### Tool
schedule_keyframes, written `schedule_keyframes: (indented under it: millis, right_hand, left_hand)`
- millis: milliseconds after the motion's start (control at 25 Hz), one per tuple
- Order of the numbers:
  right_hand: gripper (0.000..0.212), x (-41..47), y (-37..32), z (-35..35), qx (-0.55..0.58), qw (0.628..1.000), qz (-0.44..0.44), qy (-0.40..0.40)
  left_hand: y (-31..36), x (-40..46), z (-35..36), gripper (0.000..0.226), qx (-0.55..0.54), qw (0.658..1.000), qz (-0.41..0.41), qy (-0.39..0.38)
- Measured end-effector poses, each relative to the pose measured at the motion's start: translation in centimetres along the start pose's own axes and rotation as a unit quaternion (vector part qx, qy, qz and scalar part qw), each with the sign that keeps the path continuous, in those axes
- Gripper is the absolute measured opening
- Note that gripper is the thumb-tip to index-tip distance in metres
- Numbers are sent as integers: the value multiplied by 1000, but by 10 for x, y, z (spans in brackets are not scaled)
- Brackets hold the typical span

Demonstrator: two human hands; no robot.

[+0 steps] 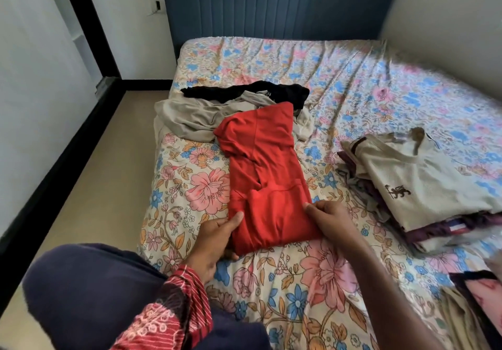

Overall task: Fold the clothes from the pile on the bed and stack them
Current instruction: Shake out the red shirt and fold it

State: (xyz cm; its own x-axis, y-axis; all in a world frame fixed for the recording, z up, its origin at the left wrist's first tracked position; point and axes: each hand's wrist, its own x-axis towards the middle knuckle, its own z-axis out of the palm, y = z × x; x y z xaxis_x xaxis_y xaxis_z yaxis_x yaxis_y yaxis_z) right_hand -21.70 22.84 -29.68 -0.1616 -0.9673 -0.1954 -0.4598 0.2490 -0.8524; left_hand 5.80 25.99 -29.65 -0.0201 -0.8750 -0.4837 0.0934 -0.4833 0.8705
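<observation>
- left hand (217,238) grips near-left corner of red garment (267,186), thumb on top, fingers curled under the edge
- right hand (330,219) pinches the near-right edge of the same garment, fingertips pressed together on the cloth
- one red garment, folded into a long strip, lies near the bed's (298,281) near-left corner, running away from the hands
- one folded stack (423,186) at the bed's right edge, beige shirt on top; count below unclear
- unfolded pile (231,110) at left edge beyond the red one: one grey, one black piece visible
</observation>
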Motion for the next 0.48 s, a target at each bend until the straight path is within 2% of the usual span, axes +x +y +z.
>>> schedule_keyframes:
  millis: [120,240,320,400,480]
  right_hand:
    - [42,1,-9,1,-1,1000,25,7]
    - [48,5,-19,17,-158,985,17,72]
    - [40,4,-14,30,-215,965,11,148]
    - [38,0,-7,34,-185,962,1,200]
    - [36,1,-4,31,-178,960,-6,216]
  left_hand:
    - [-4,1,8,28,43,998,27,44]
    - [-14,6,25,12,121,977,111,137]
    - [-16,11,28,19,135,960,189,157]
    - [-13,19,22,24,146,948,229,169]
    - [-9,26,13,21,170,941,229,181]
